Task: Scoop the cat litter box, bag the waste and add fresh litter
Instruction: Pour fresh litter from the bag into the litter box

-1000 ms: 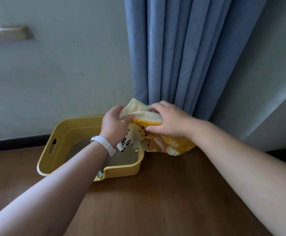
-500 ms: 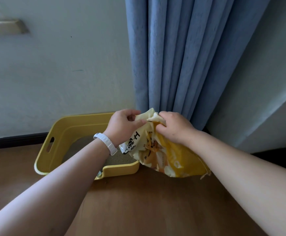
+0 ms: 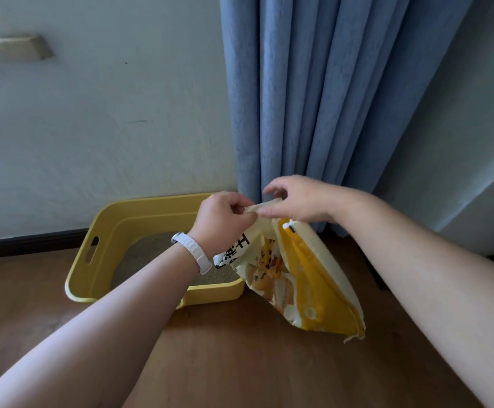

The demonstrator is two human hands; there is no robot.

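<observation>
1. You hold the litter bag [image 3: 307, 290] up by its top edge, just right of the litter box [image 3: 116, 231], above the wood floor [image 3: 239, 363] where it meets the wall.
2. The bag is cream and deep yellow, creased and slack, and hangs slanting down to the right; whether its lower corner touches the floor cannot be told.
3. An orange striped cartoon animal is printed on its face. Beside it run bold black characters, partly hidden behind your left hand and not readable whole.
4. Your left hand [image 3: 220, 222], a white wristband [image 3: 194, 254] at the wrist, pinches the top edge with curled fingers.
5. Your right hand [image 3: 295, 201] pinches the same edge between thumb and fingers, the index finger arched above.
6. The yellow box holds pale grey litter [image 3: 148, 251] and stands beside the blue curtain [image 3: 313, 98].
</observation>
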